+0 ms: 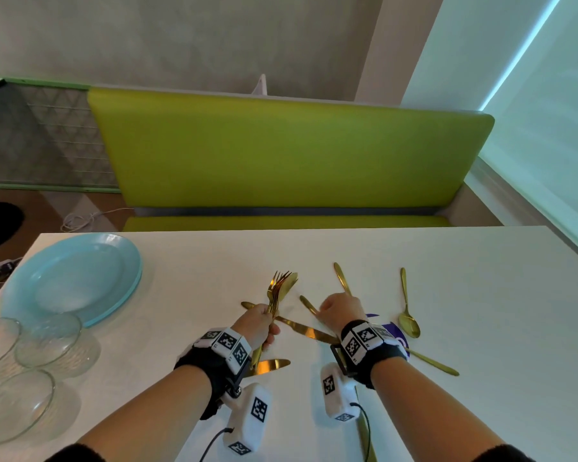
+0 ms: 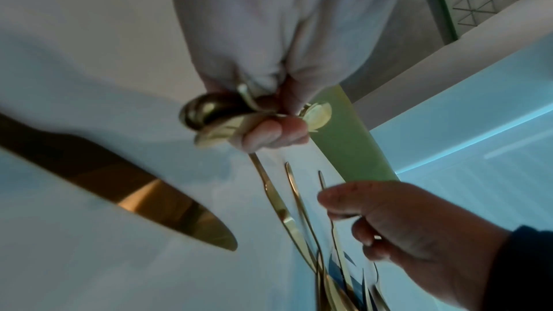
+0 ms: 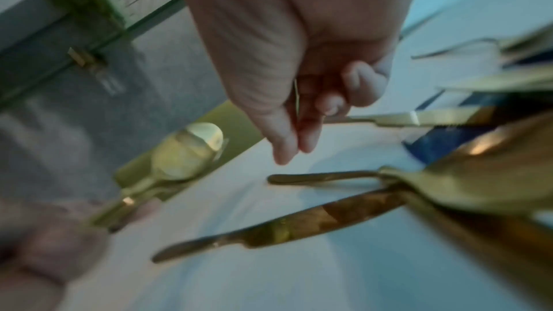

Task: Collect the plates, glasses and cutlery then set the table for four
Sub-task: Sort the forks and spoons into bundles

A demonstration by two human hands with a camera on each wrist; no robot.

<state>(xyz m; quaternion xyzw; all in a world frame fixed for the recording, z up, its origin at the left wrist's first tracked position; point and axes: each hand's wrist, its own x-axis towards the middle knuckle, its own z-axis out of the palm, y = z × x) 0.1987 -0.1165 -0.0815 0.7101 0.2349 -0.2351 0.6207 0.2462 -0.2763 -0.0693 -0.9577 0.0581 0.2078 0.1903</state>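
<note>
Fingers (image 1: 270, 331) of the left hand (image 1: 257, 323) curl tight round a bunch of gold forks and spoons (image 1: 278, 290), tips pointing up to 12 o'clock. Over at 3 o'clock from it, the right hand (image 1: 339, 310) pinches the handle of one gold knife (image 1: 342, 279) between thumb and finger (the other fingers are tucked in).

My guess is the job is about half done. Everything has been carried to the white table (image 1: 481, 328), but no place is set yet. The cutlery is being sorted.

A stack of blue plates (image 1: 70, 278) sits at 10 o'clock. I can see two rims; there may be more under them. Three clear glass bowls (image 1: 47, 338) sit at 8 o'clock, and a fourth peeks in at the edge.

Loose on the table I count about four more knives and one spoon (image 1: 407, 320). How many forks are in the bunch is too hard to tell.
</note>
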